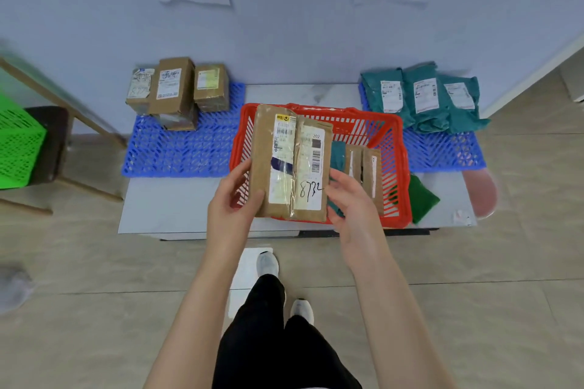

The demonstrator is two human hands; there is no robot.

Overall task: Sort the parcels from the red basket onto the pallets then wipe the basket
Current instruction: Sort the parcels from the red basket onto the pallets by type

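Worktop (177, 202) carries the left pallet (189, 151) and right pallet (442, 151), both blue, with the red basket (395, 148) between them. Over the basket's near-left part, a brown parcel (292, 164) lies label-up, its long axis near to far and "8732" at its near end. The left grip (232, 199) pinches its left edge, fingers hidden beneath. The right grip (350, 199) meets the right edge; I cannot tell whether it clasps.

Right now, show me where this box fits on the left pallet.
Left pallet: front half bare, bordered by brown boxes behind and red basket to its right. Right pallet: teal bags crowd the back; front strip free.
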